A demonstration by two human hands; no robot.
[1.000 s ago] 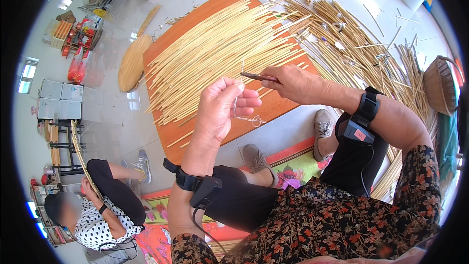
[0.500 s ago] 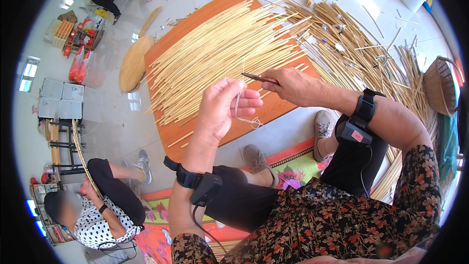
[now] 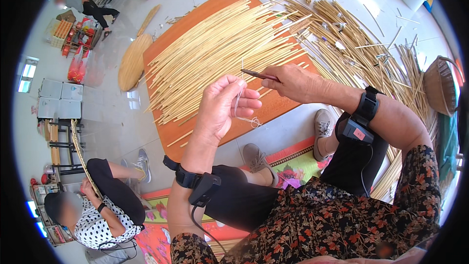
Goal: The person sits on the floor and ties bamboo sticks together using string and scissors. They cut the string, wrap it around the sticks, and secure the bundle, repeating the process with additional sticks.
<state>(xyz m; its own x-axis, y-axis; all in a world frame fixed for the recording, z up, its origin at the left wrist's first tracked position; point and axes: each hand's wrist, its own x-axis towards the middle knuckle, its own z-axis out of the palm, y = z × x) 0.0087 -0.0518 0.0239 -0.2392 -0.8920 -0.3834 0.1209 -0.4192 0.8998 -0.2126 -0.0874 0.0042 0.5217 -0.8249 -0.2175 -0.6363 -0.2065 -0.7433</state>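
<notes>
My left hand (image 3: pixel 223 105) is raised over the near part of an orange-brown board (image 3: pixel 159 54), with thumb and forefinger pinched on white thread (image 3: pixel 238 100). A short length of the thread stands up above the fingertips, and a tangled tail hangs below the palm. My right hand (image 3: pixel 293 83) grips a dark, slim tool (image 3: pixel 255 74) with a narrow tip; its handles are hidden in the fist. The tip points left and meets the upright thread, or lies just in front of it. Beneath both hands, pale straw-like stalks (image 3: pixel 210 49) lie side by side across the board.
More stalks (image 3: pixel 351 44) are heaped on the floor at the right, near a woven basket (image 3: pixel 439 85). A flat oval wooden piece (image 3: pixel 135 63) leans left of the board. At lower left a seated person (image 3: pixel 100 215) holds a long braided strip (image 3: pixel 79 154); another person (image 3: pixel 93 7) is at upper left.
Both hands keep nearly the same pose, the tool's tip still at the thread. At upper left the far person has shifted slightly left and down.
</notes>
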